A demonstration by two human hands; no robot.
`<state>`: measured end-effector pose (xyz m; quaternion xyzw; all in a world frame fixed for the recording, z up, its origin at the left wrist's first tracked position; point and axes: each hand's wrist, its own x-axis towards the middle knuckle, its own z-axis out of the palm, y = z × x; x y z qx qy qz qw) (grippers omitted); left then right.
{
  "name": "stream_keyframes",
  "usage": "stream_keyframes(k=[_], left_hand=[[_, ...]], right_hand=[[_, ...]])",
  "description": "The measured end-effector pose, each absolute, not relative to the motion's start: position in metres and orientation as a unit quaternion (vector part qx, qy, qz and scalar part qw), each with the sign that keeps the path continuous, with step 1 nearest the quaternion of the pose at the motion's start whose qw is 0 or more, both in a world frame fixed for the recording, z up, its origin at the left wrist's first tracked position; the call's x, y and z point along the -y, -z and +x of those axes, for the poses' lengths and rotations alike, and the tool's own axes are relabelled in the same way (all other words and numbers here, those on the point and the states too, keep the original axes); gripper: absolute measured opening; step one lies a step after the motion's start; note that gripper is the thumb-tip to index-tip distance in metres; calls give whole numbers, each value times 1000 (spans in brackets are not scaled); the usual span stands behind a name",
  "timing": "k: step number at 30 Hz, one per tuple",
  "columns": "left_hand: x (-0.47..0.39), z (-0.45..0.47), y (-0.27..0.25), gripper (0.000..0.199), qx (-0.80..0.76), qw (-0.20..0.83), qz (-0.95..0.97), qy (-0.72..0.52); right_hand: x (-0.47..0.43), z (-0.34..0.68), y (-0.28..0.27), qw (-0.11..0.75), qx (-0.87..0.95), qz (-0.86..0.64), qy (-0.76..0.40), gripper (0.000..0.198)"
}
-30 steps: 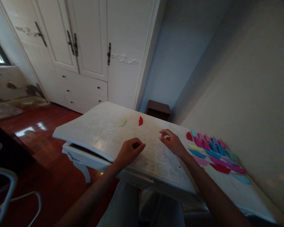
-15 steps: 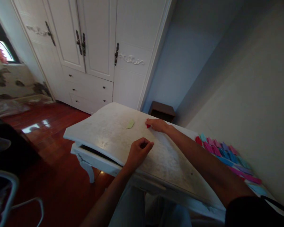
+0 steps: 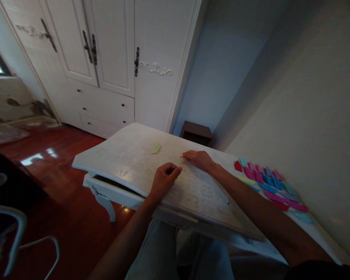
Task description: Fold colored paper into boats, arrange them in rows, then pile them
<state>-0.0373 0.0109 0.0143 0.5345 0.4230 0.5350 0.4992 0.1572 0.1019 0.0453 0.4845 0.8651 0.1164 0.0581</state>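
My right hand [image 3: 198,160] is closed in a pinch over the table's far side. A small red folded paper [image 3: 182,156] is between its fingertips, and only a thin edge of it shows. Nearer to me, my left hand [image 3: 165,179] is loosely curled above the tabletop, with thumb and fingertips together and nothing visible in them. Left of the right hand, a pale green folded paper [image 3: 156,149] lies flat on the white table [image 3: 128,151], apart from both hands.
Along the wall at the right, several coloured folded papers [image 3: 268,179] lie in rows on the table. A brown box-like stand [image 3: 196,130] is behind the table. A white wardrobe [image 3: 111,50] stands at the back. A drawer [image 3: 116,188] is slightly open below the tabletop.
The view has shifted slightly, bringing more of the coloured papers out from behind my right arm. The red paper in my right hand has turned and now shows edge-on. My left hand stays curled.
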Motion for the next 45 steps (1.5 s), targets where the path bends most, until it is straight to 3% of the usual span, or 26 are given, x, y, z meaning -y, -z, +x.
stream_keyframes(k=[9,14,19,24,27,30,37,45], left_hand=[[-12,-38,-11,30,-433,469,546,-543],[-12,-40,-10,27,-452,451,555,-533],[-10,-39,-12,29,-469,444,564,-515],[-12,-39,-10,33,-498,444,553,-498],[-11,-38,-12,35,-520,446,533,-497],[-8,-33,-19,36,-539,447,514,-496],[-6,-29,-24,39,-572,436,491,-492],[-9,-29,-22,37,-596,429,474,-486]], right_hand=[[-14,218,-37,-294,-824,469,-123,36],[41,246,-40,-473,-664,579,10,38],[86,270,-35,-585,-487,619,192,42],[122,300,-24,-647,-371,615,257,46],[143,324,-17,-657,-342,633,224,45],[164,351,-14,-626,-336,694,112,46],[190,408,-9,-373,-455,779,-217,40],[195,415,14,-230,-507,808,-195,34]])
